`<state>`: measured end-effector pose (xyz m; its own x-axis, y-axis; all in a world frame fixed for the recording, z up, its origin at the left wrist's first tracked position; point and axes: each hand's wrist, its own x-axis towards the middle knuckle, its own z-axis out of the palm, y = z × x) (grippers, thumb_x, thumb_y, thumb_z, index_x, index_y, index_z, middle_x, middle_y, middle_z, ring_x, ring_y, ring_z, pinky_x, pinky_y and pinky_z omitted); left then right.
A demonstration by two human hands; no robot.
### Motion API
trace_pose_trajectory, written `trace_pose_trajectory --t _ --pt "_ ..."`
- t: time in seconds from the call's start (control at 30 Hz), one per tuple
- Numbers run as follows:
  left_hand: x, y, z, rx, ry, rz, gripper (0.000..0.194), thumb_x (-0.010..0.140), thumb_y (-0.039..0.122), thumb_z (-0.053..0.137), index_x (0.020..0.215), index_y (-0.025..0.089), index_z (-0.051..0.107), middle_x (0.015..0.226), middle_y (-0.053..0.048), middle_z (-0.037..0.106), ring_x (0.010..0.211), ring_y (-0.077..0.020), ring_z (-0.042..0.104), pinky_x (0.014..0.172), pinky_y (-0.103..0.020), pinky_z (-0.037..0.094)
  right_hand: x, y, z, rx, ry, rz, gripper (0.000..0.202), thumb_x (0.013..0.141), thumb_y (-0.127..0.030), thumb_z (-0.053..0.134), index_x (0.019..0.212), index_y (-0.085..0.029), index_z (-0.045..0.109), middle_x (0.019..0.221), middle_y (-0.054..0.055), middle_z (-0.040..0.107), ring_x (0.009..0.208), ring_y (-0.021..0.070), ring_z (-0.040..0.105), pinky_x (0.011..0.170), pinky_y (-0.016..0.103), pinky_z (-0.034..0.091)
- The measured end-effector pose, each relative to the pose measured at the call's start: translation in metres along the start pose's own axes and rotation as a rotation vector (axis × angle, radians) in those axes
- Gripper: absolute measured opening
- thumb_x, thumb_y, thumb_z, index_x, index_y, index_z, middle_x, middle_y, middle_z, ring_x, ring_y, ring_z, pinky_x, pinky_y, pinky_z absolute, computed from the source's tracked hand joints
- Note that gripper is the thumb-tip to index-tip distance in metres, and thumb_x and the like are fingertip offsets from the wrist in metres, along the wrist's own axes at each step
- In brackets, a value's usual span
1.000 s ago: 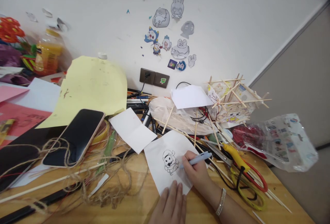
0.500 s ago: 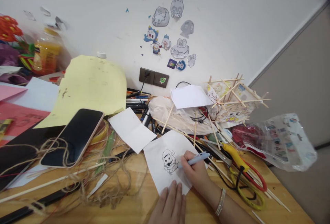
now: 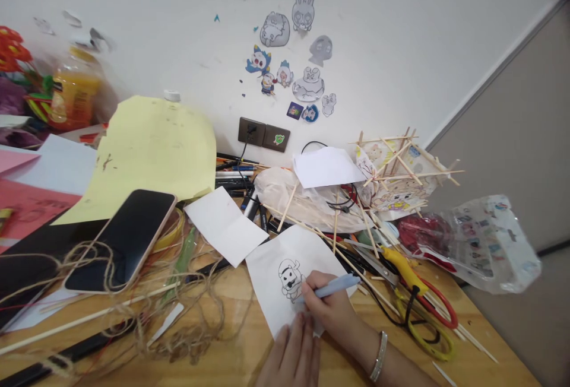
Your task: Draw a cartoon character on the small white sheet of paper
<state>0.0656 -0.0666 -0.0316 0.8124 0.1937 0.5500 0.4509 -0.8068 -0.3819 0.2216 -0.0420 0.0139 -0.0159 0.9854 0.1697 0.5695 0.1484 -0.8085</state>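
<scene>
A white sheet (image 3: 271, 274) lies on the wooden table, with a small black-outlined cartoon figure (image 3: 290, 280) drawn near its middle. My right hand (image 3: 327, 304) is closed around a light blue pen (image 3: 339, 285), its tip end at the lower right edge of the figure. Flat on the sheet's lower edge rests my left hand (image 3: 291, 354), fingers stretched out and close to the right hand. Another white paper (image 3: 227, 227) overlaps the area just left of the drawing sheet.
A phone (image 3: 122, 238) and tangled twine (image 3: 196, 322) lie at the left, beside a yellow sheet (image 3: 155, 143). Scissors (image 3: 405, 268), wooden sticks and a plastic bag (image 3: 499, 244) are at the right. Pens and a stick frame (image 3: 401, 167) stand near the wall.
My right hand and the pen have moved slightly left and down, to the figure's lower edge. My left hand stays on the paper. The whole view has shifted slightly.
</scene>
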Motion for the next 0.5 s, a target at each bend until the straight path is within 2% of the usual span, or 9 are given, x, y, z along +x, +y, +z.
trace_pose_trajectory --t 0.07,0.27,0.5 --pt "0.0009 -0.0027 -0.0019 0.004 -0.030 0.046 0.031 0.095 0.024 0.039 0.115 0.014 0.061 0.114 -0.005 0.066 0.104 -0.0207 0.059 0.087 -0.034 0.037 0.0008 0.0000 -0.0001 -0.026 -0.001 -0.027 0.034 0.084 -0.032 0.043 0.054 -0.022 0.033 0.052 -0.005 0.037 0.051 0.0121 0.038 0.049 0.025 0.029" --pt "-0.0013 -0.0031 0.0008 0.010 -0.009 0.042 0.029 0.095 0.023 0.042 0.114 0.014 0.061 0.114 -0.005 0.066 0.104 -0.0209 0.059 0.087 -0.034 0.035 0.0010 0.0036 -0.0013 -0.048 0.078 -0.020 0.036 0.083 -0.033 0.044 0.053 -0.023 0.029 0.050 -0.006 0.032 0.048 0.0109 0.033 0.047 0.024 0.026" --pt "-0.0015 -0.0033 0.0004 0.025 -0.007 0.047 0.030 0.096 0.023 0.039 0.113 0.015 0.062 0.113 -0.004 0.066 0.103 -0.0200 0.059 0.087 -0.033 0.038 0.0015 0.0017 -0.0022 -0.059 0.050 -0.044 0.033 0.082 -0.030 0.043 0.053 -0.022 0.031 0.049 -0.006 0.034 0.048 0.0111 0.034 0.046 0.024 0.026"
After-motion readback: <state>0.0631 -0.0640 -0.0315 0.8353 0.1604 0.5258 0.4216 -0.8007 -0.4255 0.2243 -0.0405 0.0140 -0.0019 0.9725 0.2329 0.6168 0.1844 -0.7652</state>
